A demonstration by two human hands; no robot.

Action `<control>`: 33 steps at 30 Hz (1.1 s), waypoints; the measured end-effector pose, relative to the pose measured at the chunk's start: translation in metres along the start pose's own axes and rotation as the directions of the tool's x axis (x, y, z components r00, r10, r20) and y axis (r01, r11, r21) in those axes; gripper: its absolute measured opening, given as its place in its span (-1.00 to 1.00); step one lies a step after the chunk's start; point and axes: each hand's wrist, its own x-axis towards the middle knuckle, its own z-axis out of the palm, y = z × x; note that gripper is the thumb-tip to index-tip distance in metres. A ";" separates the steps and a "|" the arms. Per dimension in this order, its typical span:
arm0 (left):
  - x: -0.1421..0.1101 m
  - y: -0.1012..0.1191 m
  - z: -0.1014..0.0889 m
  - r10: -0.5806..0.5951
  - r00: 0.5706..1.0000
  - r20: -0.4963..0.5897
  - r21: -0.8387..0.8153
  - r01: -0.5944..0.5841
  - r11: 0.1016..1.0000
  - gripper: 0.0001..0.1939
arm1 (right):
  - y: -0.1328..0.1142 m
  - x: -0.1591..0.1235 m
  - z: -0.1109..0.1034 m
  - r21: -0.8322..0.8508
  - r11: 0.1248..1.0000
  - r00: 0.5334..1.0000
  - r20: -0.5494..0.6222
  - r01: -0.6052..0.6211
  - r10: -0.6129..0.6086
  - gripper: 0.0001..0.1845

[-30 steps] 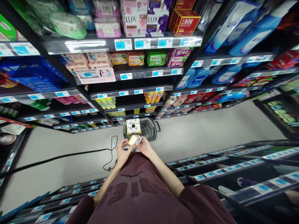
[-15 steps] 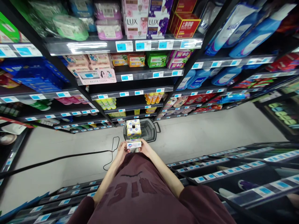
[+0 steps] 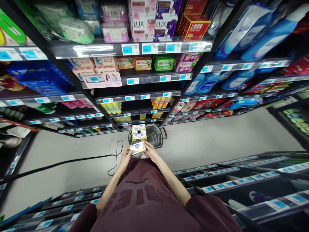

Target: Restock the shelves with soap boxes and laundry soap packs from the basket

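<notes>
Our left hand (image 3: 125, 158) and right hand (image 3: 151, 152) clamp fingers (image 3: 147, 146) on a white-yellow rectangular carton (image 3: 137, 147) near a grey plastic basket's (image 3: 153, 134) edge.

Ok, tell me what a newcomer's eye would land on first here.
Probably the white-and-yellow box held between the left hand and the right hand, at lower middle. Just beyond it, a dark basket on the floor holds similar boxes on its left side. Higher up, LUX boxes stand on a shelf at top centre, beside red boxes.
</notes>
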 end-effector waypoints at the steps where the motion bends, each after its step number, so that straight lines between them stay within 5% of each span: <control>1: 0.000 0.000 -0.001 0.027 1.000 -0.011 0.031 -0.027 0.999 -0.49 | 0.000 0.000 0.000 -0.037 0.999 0.999 0.024 0.034 -0.033 -0.44; 8: 0.007 -0.002 -0.008 0.148 0.988 -0.032 0.040 -0.146 0.988 -0.51 | 0.010 0.000 0.000 -0.149 0.973 0.984 0.024 0.178 -0.177 -0.32; 13: 0.004 0.000 -0.004 0.310 0.948 -0.069 0.046 -0.307 0.951 -0.60 | 0.010 -0.004 0.004 -0.194 0.929 0.948 0.030 0.316 -0.316 -0.41; 22: -0.004 0.005 0.005 0.415 0.902 -0.115 0.026 -0.415 0.909 -0.77 | 0.004 -0.014 0.007 -0.139 0.937 0.946 0.016 0.321 -0.322 -0.57; 33: 0.002 0.000 0.005 0.392 0.911 -0.128 0.005 -0.395 0.919 -0.73 | 0.008 -0.009 0.004 -0.121 0.942 0.950 0.018 0.312 -0.312 -0.54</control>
